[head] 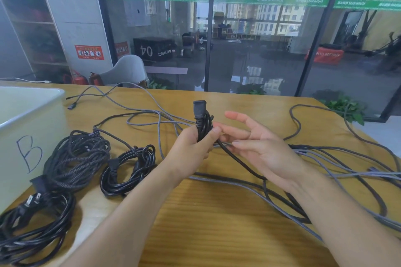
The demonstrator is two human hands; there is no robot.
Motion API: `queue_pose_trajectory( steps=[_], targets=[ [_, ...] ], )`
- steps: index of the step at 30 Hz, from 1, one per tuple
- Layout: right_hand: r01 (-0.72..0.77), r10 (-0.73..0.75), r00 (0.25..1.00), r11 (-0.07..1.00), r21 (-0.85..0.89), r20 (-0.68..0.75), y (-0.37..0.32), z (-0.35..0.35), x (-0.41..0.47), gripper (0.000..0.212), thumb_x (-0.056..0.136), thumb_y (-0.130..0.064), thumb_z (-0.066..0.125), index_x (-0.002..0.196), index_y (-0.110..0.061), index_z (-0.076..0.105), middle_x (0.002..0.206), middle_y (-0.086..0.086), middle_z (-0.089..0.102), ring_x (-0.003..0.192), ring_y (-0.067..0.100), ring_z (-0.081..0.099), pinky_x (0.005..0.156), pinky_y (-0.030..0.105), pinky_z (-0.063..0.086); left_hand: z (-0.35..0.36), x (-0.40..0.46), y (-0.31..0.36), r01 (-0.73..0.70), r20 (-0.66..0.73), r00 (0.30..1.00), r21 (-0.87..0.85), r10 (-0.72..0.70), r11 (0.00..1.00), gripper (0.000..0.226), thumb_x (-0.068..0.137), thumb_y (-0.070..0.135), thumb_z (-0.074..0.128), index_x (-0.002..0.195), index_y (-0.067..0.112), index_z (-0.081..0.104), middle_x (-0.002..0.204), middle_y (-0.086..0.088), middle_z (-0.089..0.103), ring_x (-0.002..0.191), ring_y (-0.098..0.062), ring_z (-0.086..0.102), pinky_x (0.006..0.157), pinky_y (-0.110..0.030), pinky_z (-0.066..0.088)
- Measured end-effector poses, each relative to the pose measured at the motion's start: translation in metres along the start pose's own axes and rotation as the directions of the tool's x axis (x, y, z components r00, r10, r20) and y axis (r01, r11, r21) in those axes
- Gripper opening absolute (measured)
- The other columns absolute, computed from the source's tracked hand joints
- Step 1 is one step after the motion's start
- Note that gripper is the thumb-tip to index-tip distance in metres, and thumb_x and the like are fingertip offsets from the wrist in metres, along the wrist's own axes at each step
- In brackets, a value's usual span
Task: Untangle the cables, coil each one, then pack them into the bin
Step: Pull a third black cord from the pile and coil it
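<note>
While the left hand (191,147) grips a small bundle of black power cable (202,124) above the wooden table (217,212), the right hand (258,147) hovers beside it, fingers spread and holding nothing. Three coiled cables (128,171) lie near the white bin (30,127) at left; loose grey cables (325,158) sprawl to the right.

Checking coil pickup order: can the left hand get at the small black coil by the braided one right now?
Probably not yet: the left hand grips the black power cable. The small black coil lies uncovered on the table, so the path looks free.
</note>
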State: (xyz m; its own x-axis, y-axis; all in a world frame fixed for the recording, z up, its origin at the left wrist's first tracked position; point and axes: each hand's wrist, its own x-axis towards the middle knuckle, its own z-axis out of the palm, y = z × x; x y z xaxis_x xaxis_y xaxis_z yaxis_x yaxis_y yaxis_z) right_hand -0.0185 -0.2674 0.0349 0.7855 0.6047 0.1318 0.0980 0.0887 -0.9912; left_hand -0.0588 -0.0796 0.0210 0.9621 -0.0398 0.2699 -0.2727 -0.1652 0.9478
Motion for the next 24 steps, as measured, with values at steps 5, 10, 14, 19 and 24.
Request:
queue_pose_trajectory(
  steps=[5,10,14,19,24],
  targets=[
    [0.067,-0.143,0.984,0.846,-0.529,-0.103,0.002,0.009,-0.003,0.037,0.104,-0.021,0.061,0.136,-0.037,0.055,0.123,-0.015,0.071,0.112,0.002,0.065,0.098,0.029,0.053,-0.003,0.003,-0.002,0.053,-0.126,0.990,-0.069,-0.061,0.996,0.038,0.112,0.025,0.044,0.075,0.016,0.053,0.062,0.003,0.029,0.055,-0.013,0.027,0.055,-0.024,0.028],
    [0.057,-0.008,0.998,0.516,-0.855,0.062,0.002,0.005,-0.010,0.032,0.108,-0.046,0.045,0.094,-0.033,0.071,0.078,-0.015,0.072,0.064,0.004,0.062,0.066,0.024,0.050,-0.014,0.005,0.002,0.071,-0.308,0.945,-0.142,-0.113,0.987,0.039,0.109,0.026,0.047,0.075,0.010,0.059,0.070,-0.010,0.061,0.066,-0.025,0.053,0.070,-0.040,0.042],
    [0.124,0.074,0.971,0.656,-0.744,0.227,0.011,0.017,-0.009,0.034,0.112,-0.037,0.039,0.095,-0.030,0.067,0.067,-0.009,0.057,0.065,0.012,0.056,0.066,0.032,0.052,-0.015,0.004,0.008,0.030,-0.286,0.949,-0.337,-0.133,0.941,0.039,0.109,0.025,0.047,0.073,0.017,0.061,0.073,-0.012,0.066,0.070,-0.029,0.062,0.076,-0.044,0.051],
    [0.221,0.025,0.953,0.623,-0.750,0.301,0.025,0.025,-0.003,0.031,0.110,-0.040,0.047,0.092,-0.026,0.068,0.071,0.006,0.060,0.065,0.022,0.053,0.064,0.038,0.044,0.000,0.000,0.018,-0.007,-0.113,0.992,-0.510,-0.059,0.860,0.030,0.110,0.022,0.042,0.081,0.015,0.044,0.064,-0.005,0.041,0.053,-0.022,0.042,0.053,-0.030,0.040],
    [0.249,-0.019,0.962,0.476,-0.843,0.273,0.034,0.013,0.004,0.049,0.102,-0.064,0.042,0.083,-0.030,0.070,0.063,-0.001,0.060,0.059,0.016,0.055,0.061,0.035,0.046,-0.001,-0.003,0.018,0.027,-0.008,0.999,-0.388,-0.033,0.921,0.033,0.109,0.021,0.040,0.076,0.020,0.036,0.063,-0.001,0.018,0.054,-0.017,0.013,0.056,-0.035,0.011]
  ],
)
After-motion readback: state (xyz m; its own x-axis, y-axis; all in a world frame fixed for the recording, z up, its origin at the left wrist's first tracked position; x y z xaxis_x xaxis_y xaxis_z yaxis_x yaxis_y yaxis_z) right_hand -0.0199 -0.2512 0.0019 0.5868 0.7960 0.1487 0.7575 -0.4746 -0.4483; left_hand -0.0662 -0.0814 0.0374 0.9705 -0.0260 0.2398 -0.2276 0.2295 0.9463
